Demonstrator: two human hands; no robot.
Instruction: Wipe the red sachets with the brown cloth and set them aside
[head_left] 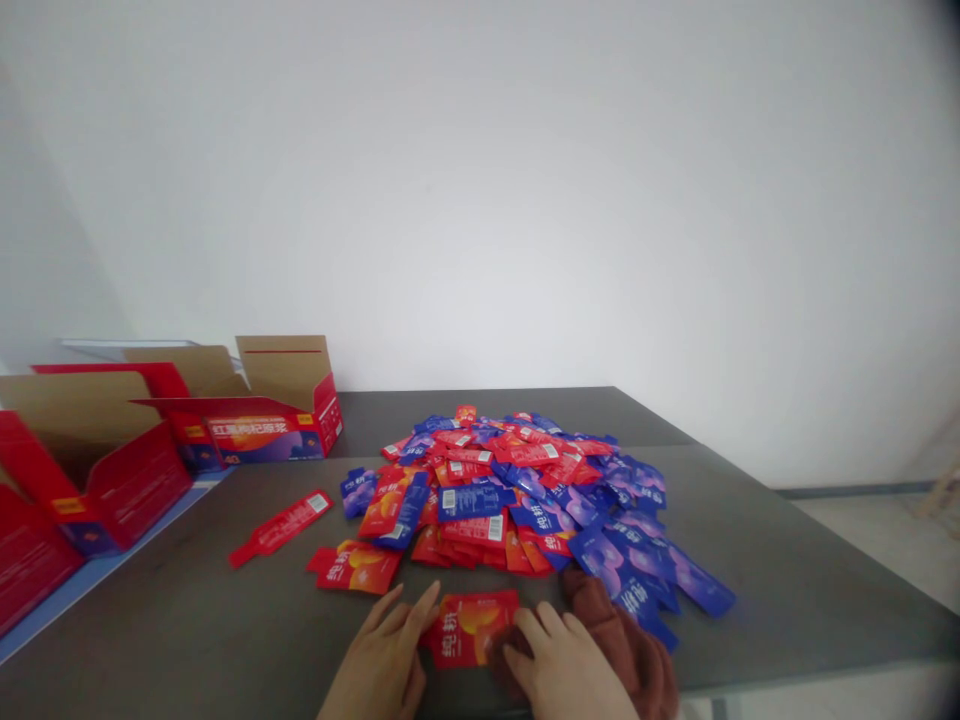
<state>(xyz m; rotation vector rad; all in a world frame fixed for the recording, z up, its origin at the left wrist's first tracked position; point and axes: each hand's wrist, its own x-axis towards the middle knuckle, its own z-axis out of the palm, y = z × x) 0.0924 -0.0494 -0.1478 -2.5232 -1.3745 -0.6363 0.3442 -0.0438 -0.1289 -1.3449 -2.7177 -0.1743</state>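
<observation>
A red pouch point(472, 625) with orange fruit print and white lettering lies flat on the dark table between my hands. At its left end, my left hand point(386, 655) has its fingers on the pouch's edge, holding it; the thumb is partly hidden. My right hand point(566, 660) is closed on a brown cloth point(626, 645). One part of the cloth shows under the fingers at the pouch's right end, and the rest bunches to the right. Just beyond lies a large pile of red pouches point(472, 528) and blue pouches point(536, 515).
Open red cardboard boxes point(262, 432) with raised brown flaps stand along the left side. A single red pouch point(281, 528) lies apart near them, and another red pouch point(356, 567) lies left of the pile. Loose blue pouches point(701, 582) spread toward the table's right edge.
</observation>
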